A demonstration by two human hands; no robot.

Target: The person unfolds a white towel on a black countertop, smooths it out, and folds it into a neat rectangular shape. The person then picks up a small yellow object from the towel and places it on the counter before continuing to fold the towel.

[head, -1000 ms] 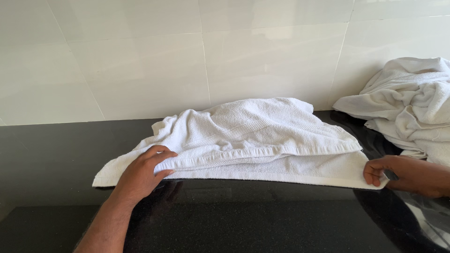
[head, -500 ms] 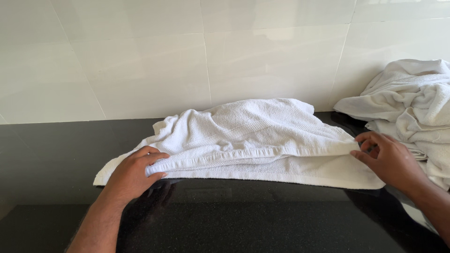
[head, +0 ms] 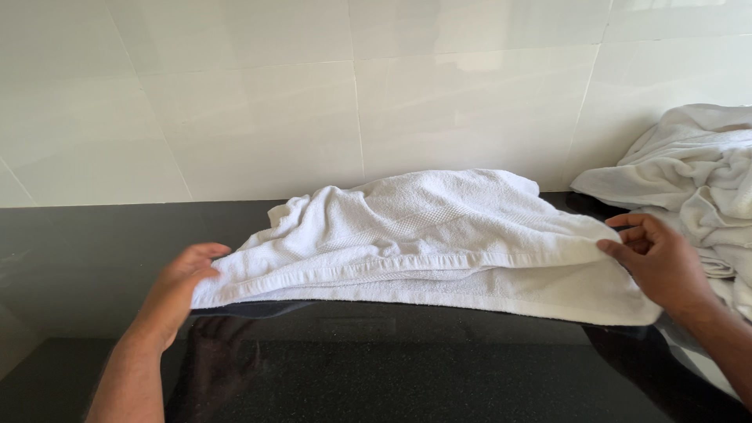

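A white towel [head: 423, 235] lies loosely folded across a glossy black counter [head: 376, 368]. My left hand [head: 176, 290] grips the towel's left end, with the near edge lifted slightly off the counter. My right hand [head: 662, 262] pinches the upper layer's hem at the towel's right end, thumb and fingers closed on the cloth. The towel's near edge hangs just above the dark surface between both hands.
A heap of crumpled white towels [head: 697, 188] sits at the right end of the counter, touching the folded towel's right side. A cream tiled wall [head: 313, 94] rises directly behind the counter.
My right hand moved from the towel's near right corner up to the upper layer's hem. My left hand took hold of the left end, and the near edge lifted.
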